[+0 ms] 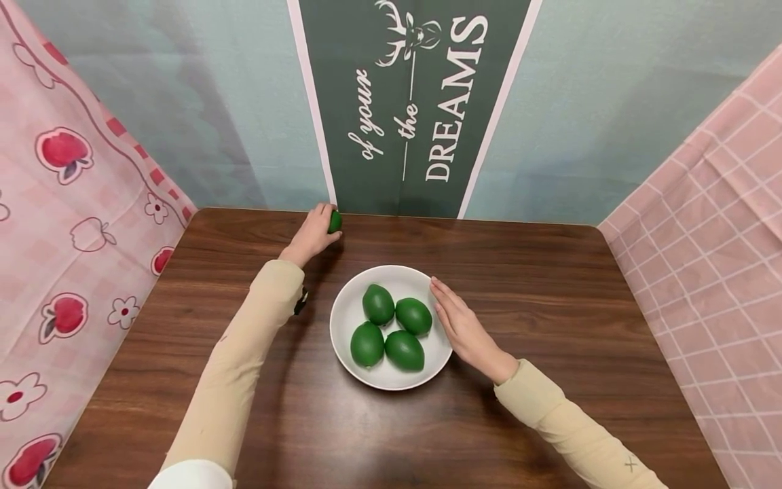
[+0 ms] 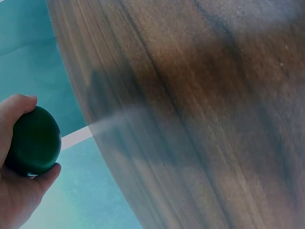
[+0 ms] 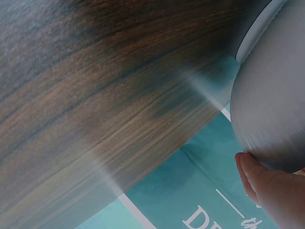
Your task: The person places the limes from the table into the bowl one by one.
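Near the far edge of the table, my left hand (image 1: 312,233) grips a green lime (image 1: 335,222). The left wrist view has the lime (image 2: 35,141) between thumb and fingers, held up off the wood. A white bowl (image 1: 392,381) stands at the middle of the table, with several green limes (image 1: 378,304) in it. My right hand (image 1: 467,330) lies along the bowl's right side with its fingers straight. From the right wrist, its fingertips (image 3: 251,167) touch the outer wall of the bowl (image 3: 271,95); nothing is held in that hand.
The dark brown wooden table (image 1: 537,292) extends around the bowl. A blue-green cloth with a lettered dark panel (image 1: 421,102) hangs behind the far edge. Pink patterned cloths border the left (image 1: 91,238) and right (image 1: 709,238) sides.
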`<control>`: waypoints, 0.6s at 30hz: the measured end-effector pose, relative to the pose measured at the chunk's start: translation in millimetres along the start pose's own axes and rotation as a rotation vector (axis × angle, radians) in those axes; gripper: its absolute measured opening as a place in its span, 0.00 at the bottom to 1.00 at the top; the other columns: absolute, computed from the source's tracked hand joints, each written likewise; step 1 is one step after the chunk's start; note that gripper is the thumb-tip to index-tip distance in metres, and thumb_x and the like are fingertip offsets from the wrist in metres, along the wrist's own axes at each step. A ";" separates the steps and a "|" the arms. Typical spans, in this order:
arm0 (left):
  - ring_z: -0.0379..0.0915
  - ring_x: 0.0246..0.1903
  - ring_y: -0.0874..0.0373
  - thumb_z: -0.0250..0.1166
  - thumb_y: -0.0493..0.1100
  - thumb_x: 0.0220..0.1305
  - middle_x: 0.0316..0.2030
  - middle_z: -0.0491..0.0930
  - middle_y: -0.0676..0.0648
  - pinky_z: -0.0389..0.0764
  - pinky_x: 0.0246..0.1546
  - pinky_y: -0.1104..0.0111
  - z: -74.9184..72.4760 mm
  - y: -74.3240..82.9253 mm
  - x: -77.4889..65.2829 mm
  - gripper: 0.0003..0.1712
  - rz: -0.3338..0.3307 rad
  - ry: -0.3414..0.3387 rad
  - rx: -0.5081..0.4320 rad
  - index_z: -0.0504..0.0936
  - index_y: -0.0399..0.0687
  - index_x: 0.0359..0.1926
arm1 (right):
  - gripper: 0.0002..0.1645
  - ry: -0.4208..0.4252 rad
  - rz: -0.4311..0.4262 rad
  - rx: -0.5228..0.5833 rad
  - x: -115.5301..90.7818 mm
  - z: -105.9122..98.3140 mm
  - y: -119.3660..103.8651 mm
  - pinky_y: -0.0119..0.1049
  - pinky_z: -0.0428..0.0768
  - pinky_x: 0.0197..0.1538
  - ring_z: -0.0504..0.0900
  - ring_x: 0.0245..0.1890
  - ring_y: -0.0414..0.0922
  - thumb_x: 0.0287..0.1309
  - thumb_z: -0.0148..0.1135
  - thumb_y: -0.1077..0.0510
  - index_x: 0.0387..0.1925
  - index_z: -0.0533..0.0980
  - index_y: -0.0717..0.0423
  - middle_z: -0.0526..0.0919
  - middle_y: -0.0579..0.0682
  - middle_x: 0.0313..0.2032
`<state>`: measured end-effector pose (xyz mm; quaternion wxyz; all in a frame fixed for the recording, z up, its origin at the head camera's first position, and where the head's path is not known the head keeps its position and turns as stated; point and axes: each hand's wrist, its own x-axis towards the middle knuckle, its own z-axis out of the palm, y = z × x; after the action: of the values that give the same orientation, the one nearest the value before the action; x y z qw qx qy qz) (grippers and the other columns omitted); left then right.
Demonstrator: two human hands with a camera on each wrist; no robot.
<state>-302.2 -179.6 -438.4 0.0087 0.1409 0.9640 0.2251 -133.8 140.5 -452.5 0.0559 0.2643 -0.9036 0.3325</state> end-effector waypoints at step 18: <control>0.59 0.52 0.40 0.62 0.41 0.59 0.54 0.62 0.34 0.68 0.49 0.53 -6.4 11.9 -6.4 0.32 0.078 0.008 -0.006 0.59 0.33 0.59 | 0.24 0.006 -0.008 -0.004 -0.2 -0.2 0.6 0.47 0.59 0.63 0.59 0.65 0.51 0.65 0.46 0.63 0.62 0.63 0.66 0.60 0.55 0.65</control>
<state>-293.3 -173.9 -427.8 -0.0038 0.1777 0.9571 0.2288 -133.9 141.1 -452.7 0.0602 0.2668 -0.9030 0.3313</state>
